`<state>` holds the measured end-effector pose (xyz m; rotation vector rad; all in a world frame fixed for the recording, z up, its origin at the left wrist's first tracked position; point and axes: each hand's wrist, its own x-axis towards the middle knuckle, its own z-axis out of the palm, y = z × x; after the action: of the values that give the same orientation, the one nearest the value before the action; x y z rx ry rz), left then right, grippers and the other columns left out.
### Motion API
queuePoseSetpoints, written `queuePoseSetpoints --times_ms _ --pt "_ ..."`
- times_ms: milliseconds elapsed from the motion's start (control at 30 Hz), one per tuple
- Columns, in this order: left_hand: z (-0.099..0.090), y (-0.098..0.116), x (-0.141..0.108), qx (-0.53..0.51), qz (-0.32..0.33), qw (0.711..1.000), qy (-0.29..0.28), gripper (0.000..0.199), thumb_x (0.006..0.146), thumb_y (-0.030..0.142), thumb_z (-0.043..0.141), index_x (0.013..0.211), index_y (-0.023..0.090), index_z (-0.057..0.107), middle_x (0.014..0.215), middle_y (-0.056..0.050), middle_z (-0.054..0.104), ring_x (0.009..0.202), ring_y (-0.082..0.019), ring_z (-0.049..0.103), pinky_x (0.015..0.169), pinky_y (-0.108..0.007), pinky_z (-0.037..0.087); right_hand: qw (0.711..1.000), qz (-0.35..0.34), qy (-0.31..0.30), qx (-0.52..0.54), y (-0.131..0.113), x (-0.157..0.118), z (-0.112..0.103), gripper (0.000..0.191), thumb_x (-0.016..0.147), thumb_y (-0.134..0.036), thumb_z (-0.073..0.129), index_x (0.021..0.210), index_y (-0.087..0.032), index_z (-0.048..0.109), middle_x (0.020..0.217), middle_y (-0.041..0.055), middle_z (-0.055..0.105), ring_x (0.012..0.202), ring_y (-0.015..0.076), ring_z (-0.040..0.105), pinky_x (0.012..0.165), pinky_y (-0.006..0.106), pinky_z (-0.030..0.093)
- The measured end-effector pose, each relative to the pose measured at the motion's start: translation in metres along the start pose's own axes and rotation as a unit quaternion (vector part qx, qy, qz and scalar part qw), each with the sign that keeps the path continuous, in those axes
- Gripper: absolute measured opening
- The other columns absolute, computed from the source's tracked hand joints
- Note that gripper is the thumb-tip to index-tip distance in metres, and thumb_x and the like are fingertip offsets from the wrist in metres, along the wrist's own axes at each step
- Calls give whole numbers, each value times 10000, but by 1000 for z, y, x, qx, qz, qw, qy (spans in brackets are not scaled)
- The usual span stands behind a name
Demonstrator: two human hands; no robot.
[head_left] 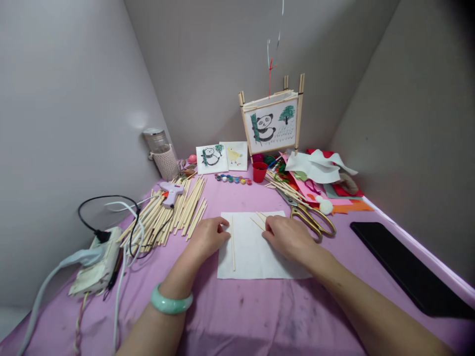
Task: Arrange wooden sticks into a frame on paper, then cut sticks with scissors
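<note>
A white sheet (247,264) lies flat on the purple cloth before me. One thin wooden stick (233,247) rests upright along its left side. My left hand (210,236), with a green bangle (171,302) on the wrist, is at the sheet's left edge beside that stick. Its thumb and forefinger are bent but apart, and nothing shows between them. Over the sheet's right half, my right hand (287,236) has its fingers closed on a couple of thin wooden sticks (258,223), whose ends poke out to the upper left. The rest of them is hidden by the hand.
Many loose wooden sticks (161,217) lie at left under a glue gun (171,193), near a power strip (97,264) with cables. Gold-handled scissors (308,217) lie right of my right hand. Behind stand a panda lantern (272,123), a red cup (259,172) and paint pots (233,179).
</note>
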<state>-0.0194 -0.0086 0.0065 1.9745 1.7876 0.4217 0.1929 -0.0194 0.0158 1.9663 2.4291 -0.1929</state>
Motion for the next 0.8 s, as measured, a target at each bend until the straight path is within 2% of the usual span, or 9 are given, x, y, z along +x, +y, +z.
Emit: queuePoseSetpoints --times_ms 167,233,300,367,567,800 --pt "0 0 0 7 1 1000 4 285 710 206 634 984 193 712 728 -10 677 689 -153 592 653 -251 383 1000 -12 -2 2 4 0 -3 224 870 -248 458 849 -157 662 877 101 698 795 215 631 605 270 338" --pt "1 0 0 9 4 1000 6 289 714 215 633 992 196 710 736 -11 679 701 -156 597 659 -251 386 995 -72 -26 62 5 -5 -9 185 829 -229 489 810 -177 665 826 58 698 749 180 613 586 248 332" --pt "1 -1 0 12 5 1000 9 294 714 217 632 997 196 709 738 -13 679 710 -160 598 665 -254 387 974 -167 -72 132 6 -11 -15 148 789 -210 516 788 -198 664 793 9 692 714 139 590 582 218 333" --pt "1 -1 0 14 6 1000 11 296 712 212 632 997 198 708 736 -12 678 707 -160 596 669 -256 389 955 -229 -105 158 4 -16 -19 145 761 -186 524 775 -206 667 768 -13 687 688 117 573 579 203 328" --pt "2 -3 1 16 5 1000 12 292 707 203 628 988 202 709 737 -7 681 703 -154 600 670 -250 396 965 -211 -123 98 -2 -22 -16 165 710 -157 527 747 -197 683 719 7 680 643 131 560 544 226 292" --pt "4 -4 1 17 8 1000 18 288 711 226 628 987 205 710 743 -12 684 714 -161 602 686 -256 396 958 -218 -132 130 1 -22 -12 138 715 -184 538 748 -202 671 700 -1 665 621 121 543 534 219 294"
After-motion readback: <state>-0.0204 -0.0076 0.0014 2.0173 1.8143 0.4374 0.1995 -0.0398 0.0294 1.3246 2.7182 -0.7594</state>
